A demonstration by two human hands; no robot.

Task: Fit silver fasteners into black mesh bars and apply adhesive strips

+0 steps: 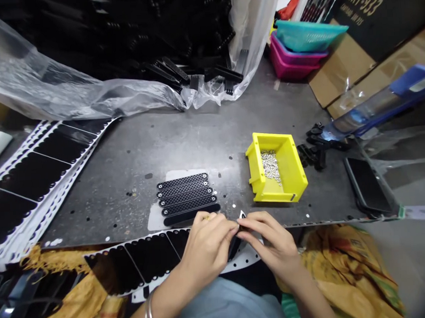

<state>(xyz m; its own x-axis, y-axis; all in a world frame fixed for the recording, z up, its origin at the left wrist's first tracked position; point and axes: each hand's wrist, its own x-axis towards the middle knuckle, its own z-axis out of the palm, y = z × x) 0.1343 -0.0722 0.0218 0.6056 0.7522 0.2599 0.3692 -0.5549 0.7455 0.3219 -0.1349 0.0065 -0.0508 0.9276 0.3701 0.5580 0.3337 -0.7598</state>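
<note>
My left hand (209,242) and my right hand (272,241) meet at the table's front edge, fingers pinched together. Between the fingertips shows a small black-and-white piece (242,215), mostly covered, so its kind is unclear. Below them hangs a dark strip (234,248), partly hidden. A sheet of black stickers (149,257) with a scalloped white border lies across my lap, under my left hand. Just beyond that hand, several black textured strips (186,196) with metal-ringed end holes lie in a row. The nearest strip (190,215) has a smooth face.
A yellow bin (299,173) holding small metal pieces (270,165) stands to the right. A phone (368,184) and black clips (315,146) lie farther right. More sticker sheets (52,162) cover the left side. Behind is a plastic bag (123,95) of black parts; coloured baskets (296,55) stand back right.
</note>
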